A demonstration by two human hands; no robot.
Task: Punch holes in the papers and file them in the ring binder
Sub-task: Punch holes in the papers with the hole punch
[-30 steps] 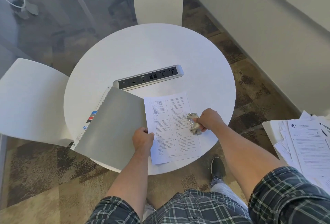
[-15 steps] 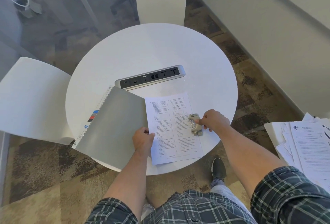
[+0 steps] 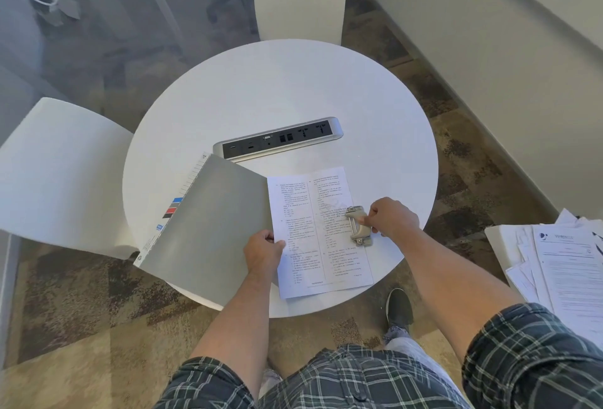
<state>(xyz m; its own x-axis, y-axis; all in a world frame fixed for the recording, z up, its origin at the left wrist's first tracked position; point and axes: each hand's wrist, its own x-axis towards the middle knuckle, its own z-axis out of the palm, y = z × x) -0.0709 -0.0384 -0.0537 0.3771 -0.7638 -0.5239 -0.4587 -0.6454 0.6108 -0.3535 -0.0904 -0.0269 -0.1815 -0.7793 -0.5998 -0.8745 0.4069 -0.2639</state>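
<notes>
The sheet (image 3: 318, 232) is laid flat on the table (image 3: 293, 89) beside the binder (image 3: 208, 219), its left edge pinched by the left hand (image 3: 262, 250); the punch (image 3: 358, 226) is gripped by the right hand (image 3: 391, 218) at the right edge.

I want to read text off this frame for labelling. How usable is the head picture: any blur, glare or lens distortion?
Head view: the wide lens bows the round table and walls; soft even light, no strong glare; print on the sheet is too small to read; the hole punch under the right hand is slightly soft; the left hand and binder cover are sharp.
</notes>
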